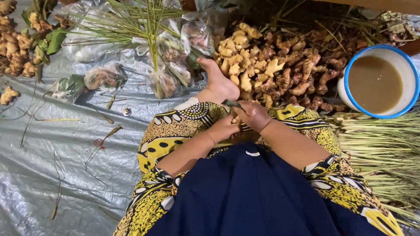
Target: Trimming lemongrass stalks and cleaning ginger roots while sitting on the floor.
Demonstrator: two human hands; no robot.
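While I watch through the head camera, the biggest thing under me is the grey plastic sheet [52, 175] spread over the ground, with the yellow patterned cloth [175, 131] and a dark blue garment [245, 196] over the lap filling the lower middle. Ahead lies a broad heap of ginger roots [284, 70], paler pieces toward the left of it and browner ones to the right. A bundle of long green stalks [380, 148] runs along the right edge, and another spray of grassy stalks [135, 22] lies at the top. A white bowl with a blue rim [409, 65], holding brown liquid, sits just beside the heap on the right. Small clear bags [166, 78] of packed bits lie near a bare foot [218, 83].

My left hand [223, 129] is curled closed over the lap; I cannot tell what it grips. My right hand [253, 116] is closed too, fingers bent around a small piece of ginger [236, 119] pressed between both hands, with a thin dark blade-like thing [232, 103] poking out above them.
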